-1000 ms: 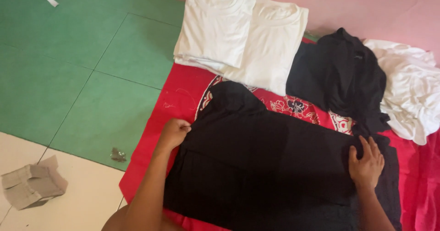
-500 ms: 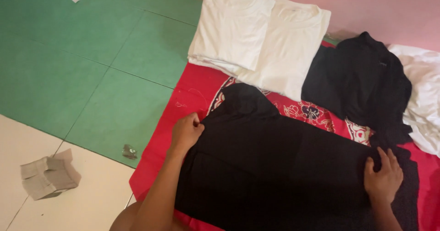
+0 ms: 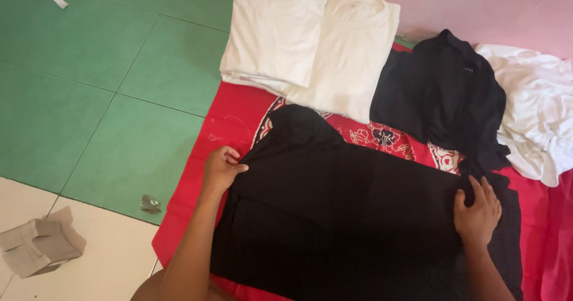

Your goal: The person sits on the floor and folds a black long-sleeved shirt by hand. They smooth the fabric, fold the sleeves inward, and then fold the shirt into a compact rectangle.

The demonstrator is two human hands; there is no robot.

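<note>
On the red patterned cloth (image 3: pixel 197 175), left hand (image 3: pixel 222 169) pinches the black garment's (image 3: pixel 346 211) left edge, right hand (image 3: pixel 477 212) presses flat; edges should align, creases smoothed.

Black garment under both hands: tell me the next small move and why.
Probably lift the left edge and fold it across toward the right. The left hand pinches the black garment at its left edge, while the right hand presses flat on the right side, pinning it to the red cloth. Two folded white shirts beside it suggest the same fold.
</note>
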